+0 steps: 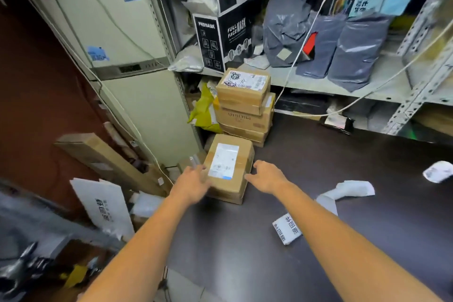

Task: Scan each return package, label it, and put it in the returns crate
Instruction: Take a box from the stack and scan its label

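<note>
Both hands are extended with fingers straight and spread, and neither is closed around anything. Left hand (193,180) is blurred; it sits at the near left corner of the cardboard package (228,186), and contact cannot be confirmed. Right hand (266,176) is at the package's right side, fingertips at its edge.

Head view: the package stands on the dark floor (318,154), with a white shipping label (224,160) on its upper face. Directly behind it is a stack of cardboard boxes (245,108), the top one also labelled, with a yellow-green bag (203,110) to the stack's left. A metal shelf (318,83) above carries grey mailer bags (353,49) and an opened black carton (223,29) printed "FULL FACE MASK". A white cabinet (122,56) stands at left, with a long flat carton (107,157) lying beside it. Three white packets lie on the floor to the right: one printed (286,228), one crumpled (348,190), one at the frame edge (438,171).
</note>
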The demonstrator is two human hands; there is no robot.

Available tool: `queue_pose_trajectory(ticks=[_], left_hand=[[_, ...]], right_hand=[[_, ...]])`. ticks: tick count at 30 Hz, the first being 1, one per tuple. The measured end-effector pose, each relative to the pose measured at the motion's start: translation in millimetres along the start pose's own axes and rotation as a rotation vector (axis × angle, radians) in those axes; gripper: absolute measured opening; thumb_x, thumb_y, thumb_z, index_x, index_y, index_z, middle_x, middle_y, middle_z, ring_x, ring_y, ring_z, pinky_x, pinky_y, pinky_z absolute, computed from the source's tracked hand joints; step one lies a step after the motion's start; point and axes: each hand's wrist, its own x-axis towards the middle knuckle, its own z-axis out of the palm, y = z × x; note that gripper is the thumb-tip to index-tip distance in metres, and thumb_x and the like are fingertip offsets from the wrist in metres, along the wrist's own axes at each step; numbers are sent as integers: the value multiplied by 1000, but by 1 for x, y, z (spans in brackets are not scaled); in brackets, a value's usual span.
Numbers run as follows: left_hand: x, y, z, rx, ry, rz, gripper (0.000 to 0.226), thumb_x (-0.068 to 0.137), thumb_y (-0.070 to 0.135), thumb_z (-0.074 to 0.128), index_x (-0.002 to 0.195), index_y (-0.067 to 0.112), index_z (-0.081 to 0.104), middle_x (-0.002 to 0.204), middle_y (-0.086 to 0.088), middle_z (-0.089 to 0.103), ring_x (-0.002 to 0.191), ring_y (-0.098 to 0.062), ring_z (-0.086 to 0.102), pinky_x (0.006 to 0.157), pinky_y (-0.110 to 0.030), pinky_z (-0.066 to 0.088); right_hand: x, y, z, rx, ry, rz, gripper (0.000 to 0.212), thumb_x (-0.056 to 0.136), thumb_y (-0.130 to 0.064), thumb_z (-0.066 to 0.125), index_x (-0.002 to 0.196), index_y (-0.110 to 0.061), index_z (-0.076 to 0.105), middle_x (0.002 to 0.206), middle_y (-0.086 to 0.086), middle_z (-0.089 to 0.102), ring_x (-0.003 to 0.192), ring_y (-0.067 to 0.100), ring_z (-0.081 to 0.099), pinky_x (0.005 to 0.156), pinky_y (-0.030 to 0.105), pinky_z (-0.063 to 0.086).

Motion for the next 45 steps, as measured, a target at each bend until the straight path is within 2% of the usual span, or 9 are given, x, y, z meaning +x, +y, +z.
queue_pose_trajectory(ticks=[3, 8, 13, 23, 28, 32, 38, 42, 45], left_hand=[[30, -2, 5, -52, -30, 10, 63, 89, 34, 60, 147, 23, 36, 140, -13, 47, 132, -31, 40, 109, -37, 35], [53, -5, 17, -118, -72, 7, 65, 89, 30, 64, 147, 25, 37, 147, -10, 46, 134, -29, 42, 110, -35, 34], [53, -4, 20, -142, -25, 3, 71, 83, 18, 70, 146, 29, 39, 145, -6, 49, 131, -27, 46, 109, -34, 37], [4, 39, 15, -155, 41, 22, 75, 82, 28, 74, 147, 31, 36, 139, -7, 48, 125, -26, 49, 103, -36, 42], [-31, 104, 28, -145, 30, 99, 77, 81, 34, 73, 147, 34, 34, 137, -6, 47, 124, -26, 49, 99, -36, 41], [-60, 166, 63, -158, -16, 194, 76, 81, 33, 74, 146, 33, 35, 137, -7, 47, 122, -25, 50, 97, -35, 42], [-98, 242, 141, -165, -133, 306, 75, 82, 36, 72, 147, 33, 35, 134, -5, 47, 119, -25, 52, 95, -34, 45], [-115, 272, 195, -168, -224, 366, 77, 80, 35, 73, 147, 30, 36, 139, -3, 51, 125, -21, 48, 100, -32, 42], [-128, 284, 226, -171, -269, 384, 79, 77, 38, 75, 145, 35, 36, 139, -2, 49, 130, -19, 43, 106, -38, 39]], right_hand=[[32, -1, 12, 93, -50, 57, 43, 92, -41, 57, 124, -13, 54, 127, 9, 61, 113, 29, 58, 82, 32, 45], [54, -2, 36, 293, -119, 120, 66, 85, -32, 65, 143, -20, 37, 133, 6, 58, 119, 28, 57, 100, 41, 48], [60, 4, 51, 512, -86, 160, 68, 76, -27, 72, 136, -29, 40, 128, 0, 61, 115, 25, 59, 93, 47, 54], [8, 34, 18, 682, -25, 126, 67, 84, -13, 72, 141, -30, 40, 125, 2, 61, 111, 25, 61, 76, 43, 61], [-42, 85, -28, 690, 30, 130, 63, 82, -12, 73, 132, -35, 43, 119, 2, 63, 111, 26, 62, 74, 41, 60], [-89, 150, -55, 731, 112, 155, 54, 79, -6, 72, 121, -29, 46, 118, 1, 65, 112, 25, 62, 92, 49, 55], [-155, 253, -72, 794, 138, 309, 46, 76, -8, 69, 106, -39, 54, 115, -1, 66, 108, 27, 63, 79, 55, 59], [-189, 307, -69, 791, 129, 409, 46, 85, -3, 66, 120, -27, 48, 116, 5, 65, 106, 29, 64, 82, 54, 58], [-210, 337, -64, 803, 101, 458, 49, 89, -4, 64, 127, -25, 43, 118, 1, 62, 104, 23, 62, 71, 38, 59]])
